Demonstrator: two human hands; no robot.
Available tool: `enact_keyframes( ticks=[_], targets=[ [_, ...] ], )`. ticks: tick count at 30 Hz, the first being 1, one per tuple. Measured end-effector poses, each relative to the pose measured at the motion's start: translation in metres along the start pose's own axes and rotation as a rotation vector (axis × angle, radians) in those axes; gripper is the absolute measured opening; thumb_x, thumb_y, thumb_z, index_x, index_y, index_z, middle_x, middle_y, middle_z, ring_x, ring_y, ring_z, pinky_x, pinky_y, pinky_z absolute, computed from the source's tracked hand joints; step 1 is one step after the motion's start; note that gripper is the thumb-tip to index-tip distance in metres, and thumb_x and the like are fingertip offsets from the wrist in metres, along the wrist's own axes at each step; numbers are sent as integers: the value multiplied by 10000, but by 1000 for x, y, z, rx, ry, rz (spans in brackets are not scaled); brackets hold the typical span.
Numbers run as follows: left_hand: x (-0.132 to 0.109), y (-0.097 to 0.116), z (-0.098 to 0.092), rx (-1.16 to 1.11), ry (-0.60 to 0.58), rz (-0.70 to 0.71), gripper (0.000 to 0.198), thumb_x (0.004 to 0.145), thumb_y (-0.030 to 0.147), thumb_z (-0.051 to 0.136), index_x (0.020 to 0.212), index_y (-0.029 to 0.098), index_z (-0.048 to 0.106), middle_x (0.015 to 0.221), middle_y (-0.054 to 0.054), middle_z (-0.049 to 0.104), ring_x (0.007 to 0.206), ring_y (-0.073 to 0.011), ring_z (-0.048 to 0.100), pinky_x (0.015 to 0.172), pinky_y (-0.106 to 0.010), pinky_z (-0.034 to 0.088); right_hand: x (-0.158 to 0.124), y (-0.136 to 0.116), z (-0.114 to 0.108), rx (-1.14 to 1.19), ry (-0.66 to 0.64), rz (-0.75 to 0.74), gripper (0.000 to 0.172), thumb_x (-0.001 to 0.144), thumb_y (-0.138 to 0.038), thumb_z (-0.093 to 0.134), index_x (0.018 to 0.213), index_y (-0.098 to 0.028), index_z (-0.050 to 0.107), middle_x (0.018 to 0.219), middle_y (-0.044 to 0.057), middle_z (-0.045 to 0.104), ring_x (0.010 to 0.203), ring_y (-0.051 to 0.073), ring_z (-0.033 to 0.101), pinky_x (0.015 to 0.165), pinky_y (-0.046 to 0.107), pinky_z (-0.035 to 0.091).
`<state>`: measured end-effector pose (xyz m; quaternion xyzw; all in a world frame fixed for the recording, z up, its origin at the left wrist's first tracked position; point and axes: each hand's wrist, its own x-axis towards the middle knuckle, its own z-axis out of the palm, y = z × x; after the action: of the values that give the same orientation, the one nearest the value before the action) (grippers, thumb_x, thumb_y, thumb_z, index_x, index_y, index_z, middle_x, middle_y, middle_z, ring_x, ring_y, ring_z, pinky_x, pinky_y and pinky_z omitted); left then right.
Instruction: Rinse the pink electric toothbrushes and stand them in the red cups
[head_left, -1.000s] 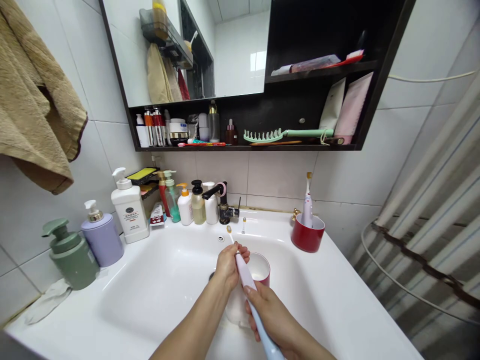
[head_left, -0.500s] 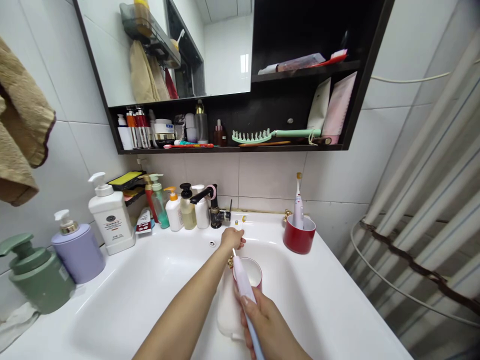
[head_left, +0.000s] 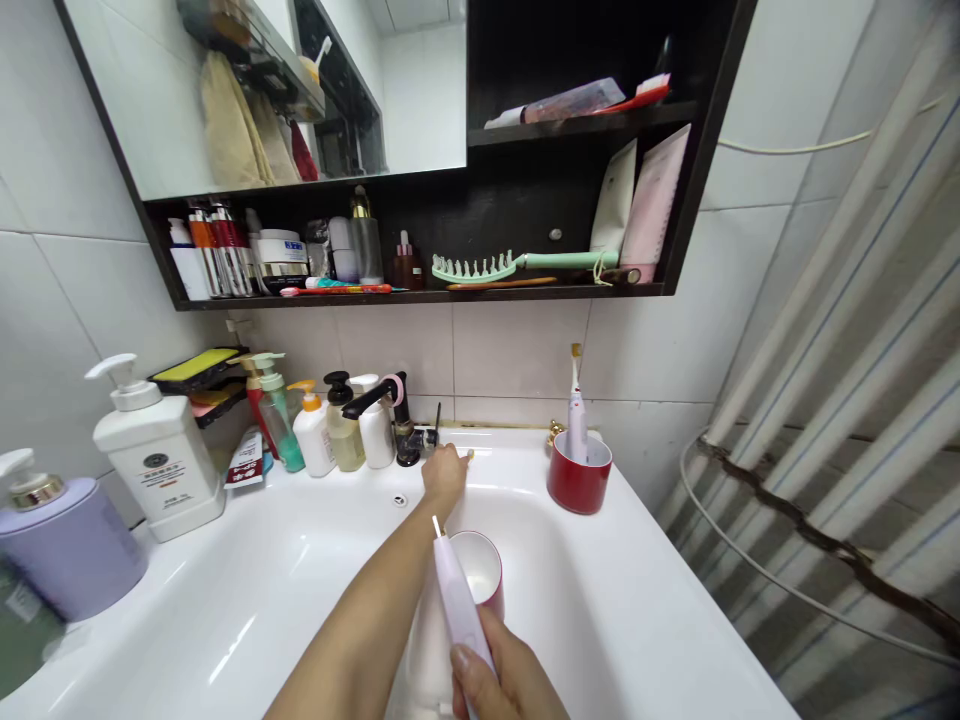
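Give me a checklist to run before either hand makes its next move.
1. Right hand gripping the pink toothbrush handle: ok.
2. Brush head fitted on that handle: not ok, its shaft is bare.
3. Left hand at the sink's back ledge, beside a small brush-head-like piece: ok.
4. Left fingers free of any object: cannot tell, the fingertips are hidden.
5. Faucet not running: ok, no water shows at the spout.
6. Other toothbrush standing in the red cup on the counter: ok.
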<state>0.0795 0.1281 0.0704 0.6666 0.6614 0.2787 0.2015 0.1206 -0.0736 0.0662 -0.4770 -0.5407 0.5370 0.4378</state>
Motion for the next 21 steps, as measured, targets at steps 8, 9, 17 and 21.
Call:
enact_keyframes(
  ticks=[8, 9, 17, 21],
  targets=[
    [-18, -17, -21, -208, -37, -149, 61, 594, 91, 466, 627, 102, 517, 866, -169, 527, 929, -256, 429, 750, -328, 304, 2, 3, 0, 24, 11, -5, 437, 633, -516, 343, 841, -136, 397, 497, -41, 397, 351, 47, 355, 357, 188, 288],
    [-22, -17, -26, -272, -55, -171, 52, 603, 93, 457, 604, 106, 508, 826, -161, 540, 902, -246, 452, 725, -316, 328, 2, 3, -1, 22, 6, 10, 412, 639, -505, 343, 825, -141, 393, 504, -42, 398, 341, 42, 354, 349, 185, 285],
    [-96, -31, -70, -1067, -267, -314, 91, 668, 186, 437, 615, 115, 462, 638, -50, 561, 570, -96, 541, 553, -208, 427, -2, 6, 7, -8, -53, 140, 247, 691, -388, 316, 785, -163, 350, 514, -61, 407, 280, 17, 346, 293, 159, 260],
    [-118, -30, -76, -1512, -396, -529, 86, 632, 171, 493, 616, 90, 473, 592, -44, 558, 515, -93, 539, 490, -191, 417, -6, 9, 14, -48, -78, 101, 257, 690, -404, 301, 743, -158, 354, 525, -56, 416, 274, 14, 349, 273, 153, 252]
  ],
)
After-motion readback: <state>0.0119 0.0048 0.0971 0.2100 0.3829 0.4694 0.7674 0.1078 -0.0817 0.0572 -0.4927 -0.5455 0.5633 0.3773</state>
